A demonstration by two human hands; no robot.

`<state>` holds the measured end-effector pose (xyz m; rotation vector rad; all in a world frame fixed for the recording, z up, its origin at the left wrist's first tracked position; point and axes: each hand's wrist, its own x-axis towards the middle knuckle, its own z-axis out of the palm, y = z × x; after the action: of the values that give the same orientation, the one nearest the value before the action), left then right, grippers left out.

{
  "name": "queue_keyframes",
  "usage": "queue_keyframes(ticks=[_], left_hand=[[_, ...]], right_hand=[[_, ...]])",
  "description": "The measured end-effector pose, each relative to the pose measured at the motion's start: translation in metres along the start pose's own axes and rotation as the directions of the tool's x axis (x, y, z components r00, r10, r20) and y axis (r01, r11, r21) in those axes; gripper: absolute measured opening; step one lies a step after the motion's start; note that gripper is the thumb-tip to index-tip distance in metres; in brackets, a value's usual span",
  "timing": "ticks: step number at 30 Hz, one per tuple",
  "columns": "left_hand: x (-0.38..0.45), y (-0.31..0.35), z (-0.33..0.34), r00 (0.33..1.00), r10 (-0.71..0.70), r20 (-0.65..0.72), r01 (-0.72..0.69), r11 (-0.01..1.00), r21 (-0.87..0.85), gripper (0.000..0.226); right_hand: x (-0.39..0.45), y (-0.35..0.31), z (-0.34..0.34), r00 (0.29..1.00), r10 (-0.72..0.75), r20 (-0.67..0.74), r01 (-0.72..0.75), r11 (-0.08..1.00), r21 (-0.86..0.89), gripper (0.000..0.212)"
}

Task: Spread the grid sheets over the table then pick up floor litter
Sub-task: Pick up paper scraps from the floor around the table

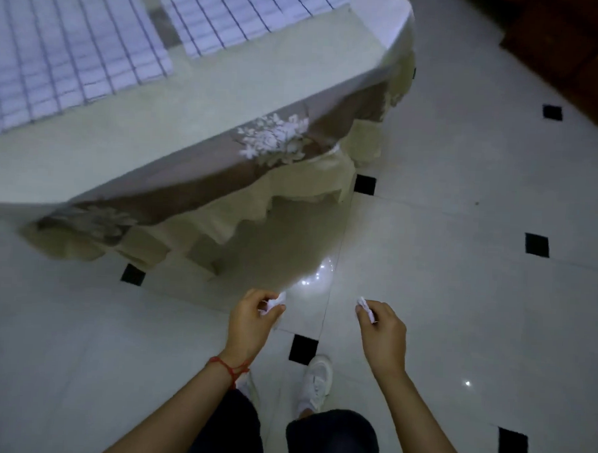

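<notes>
Two white grid sheets lie flat on the table (200, 95): one at the upper left (59, 44), one beside it to the right (238, 14), with a narrow gap between them. Below the table, over the tiled floor, my left hand (250, 321) pinches a small crumpled white paper scrap (273, 304). My right hand (382, 332) holds another white paper scrap (366, 308) between thumb and fingers. Both hands hover apart at about the same height. A red thread circles my left wrist.
A beige and brown tablecloth (224, 188) with white flower print hangs from the table edge almost to the floor. The floor (461, 233) is pale glossy tile with small black squares. Dark wooden furniture (572, 50) stands at the upper right. My white shoe (316, 381) is below.
</notes>
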<state>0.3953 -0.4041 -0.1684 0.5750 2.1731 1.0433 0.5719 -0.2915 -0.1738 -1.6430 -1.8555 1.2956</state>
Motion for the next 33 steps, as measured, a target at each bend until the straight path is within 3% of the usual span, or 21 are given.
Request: queue_keyframes(ticks=[3,6,14,18,21,23,25,33], left_hand=[[-0.042,-0.023,-0.062,0.989,-0.063,-0.136,0.06,0.998,-0.027,0.009],[-0.083,-0.049,-0.123,0.947,-0.161,-0.279,0.135,0.985,-0.11,0.021],[-0.199,-0.144,-0.271,0.753,-0.363,-0.549,0.213,0.924,-0.319,0.02],[-0.271,-0.2,-0.34,0.615,-0.477,-0.628,0.253,0.873,-0.416,0.027],[-0.333,-0.245,-0.372,0.459,-0.597,-0.658,0.279,0.8,-0.532,0.016],[-0.37,-0.264,-0.382,0.346,-0.669,-0.658,0.286,0.743,-0.605,0.02],[-0.4,-0.275,-0.387,0.264,-0.702,-0.661,0.289,0.712,-0.64,0.031],[-0.444,-0.31,-0.433,-0.036,-0.779,-0.625,0.192,0.609,-0.77,0.026]], right_hand=[[-0.034,-0.037,0.017,0.996,-0.043,0.077,0.043,0.999,0.001,0.015],[-0.074,-0.071,0.048,0.972,-0.104,0.211,0.112,0.993,-0.027,0.015],[-0.188,-0.139,0.167,0.754,-0.288,0.591,0.468,0.867,-0.174,0.032],[-0.246,-0.165,0.229,0.663,-0.291,0.69,0.543,0.821,-0.176,0.04],[-0.286,-0.185,0.271,0.547,-0.298,0.782,0.647,0.743,-0.17,0.044],[-0.307,-0.199,0.295,0.472,-0.297,0.83,0.696,0.704,-0.144,0.047],[-0.325,-0.211,0.32,0.4,-0.295,0.868,0.742,0.66,-0.117,0.048],[-0.395,-0.247,0.439,0.086,-0.159,0.984,0.884,0.468,-0.001,0.04]])
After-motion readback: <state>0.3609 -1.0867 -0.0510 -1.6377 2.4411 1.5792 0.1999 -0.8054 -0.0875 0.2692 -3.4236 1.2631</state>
